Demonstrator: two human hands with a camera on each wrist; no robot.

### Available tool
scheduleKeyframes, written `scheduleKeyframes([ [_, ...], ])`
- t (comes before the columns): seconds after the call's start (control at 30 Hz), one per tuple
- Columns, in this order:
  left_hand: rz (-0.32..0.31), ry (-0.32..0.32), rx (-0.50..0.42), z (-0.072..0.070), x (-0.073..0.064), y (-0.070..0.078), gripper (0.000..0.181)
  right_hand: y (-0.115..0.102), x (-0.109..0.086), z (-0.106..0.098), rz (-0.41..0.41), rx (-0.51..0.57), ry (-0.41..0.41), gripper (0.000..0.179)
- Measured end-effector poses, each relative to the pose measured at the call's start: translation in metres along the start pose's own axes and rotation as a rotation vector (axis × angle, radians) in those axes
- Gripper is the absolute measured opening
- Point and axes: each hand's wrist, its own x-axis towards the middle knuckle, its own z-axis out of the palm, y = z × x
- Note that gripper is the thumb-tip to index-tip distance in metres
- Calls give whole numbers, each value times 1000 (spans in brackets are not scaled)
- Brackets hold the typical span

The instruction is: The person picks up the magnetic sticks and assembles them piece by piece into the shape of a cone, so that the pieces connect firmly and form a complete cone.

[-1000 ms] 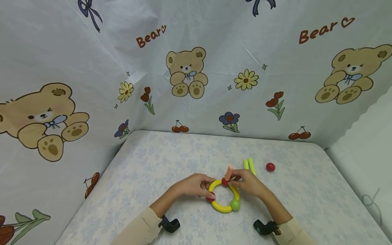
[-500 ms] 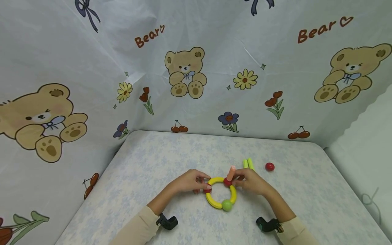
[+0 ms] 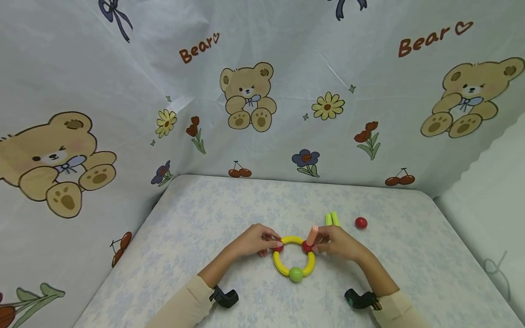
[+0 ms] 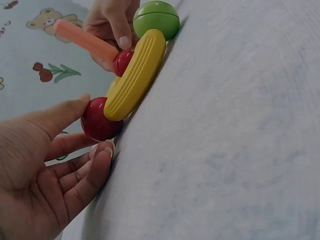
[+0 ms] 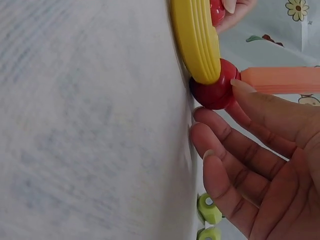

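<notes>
A ring of yellow curved rods (image 3: 292, 239) lies flat on the table, joined by two red balls and a green ball (image 3: 296, 274) at its near side. My left hand (image 3: 255, 240) pinches the left red ball (image 4: 99, 122) between thumb and finger, its other fingers bent below. The right red ball (image 5: 212, 95) is pinched by my right hand (image 3: 339, 243). From that ball an orange rod (image 3: 312, 235) sticks up, leaning slightly right. In the right wrist view, thumb and index finger are at the ball near the rod's base.
Two light green rods (image 3: 335, 218) lie side by side just beyond my right hand, partly hidden by it. A loose red ball (image 3: 361, 222) sits farther right on the pale patterned table (image 3: 229, 200). A bear-printed cloth (image 3: 283, 150) hangs behind the far edge.
The ring has turned clockwise and shifted slightly left. Its green ball moved from near right to the near middle, and the left red ball moved away from me. Both hands kept their pinch.
</notes>
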Motion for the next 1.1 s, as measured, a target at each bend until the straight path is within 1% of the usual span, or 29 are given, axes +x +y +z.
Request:
scheduleKeyframes([
  [0.23,-8,53,22,1,6,3,23,0,-1,-2,-23,58,-52,14],
  [0.37,-14,69,24,1,10,6,22,1,-1,-3,-28,48,-72,13],
  [0.63,-3,71,64,1,19,7,21,3,-2,-3,14,34,-109,15],
  [0.83,14,68,77,1,26,7,23,2,-4,-5,6,49,-133,16],
  [1.1,29,78,105,2,33,6,23,1,-6,-7,-19,72,-198,20],
])
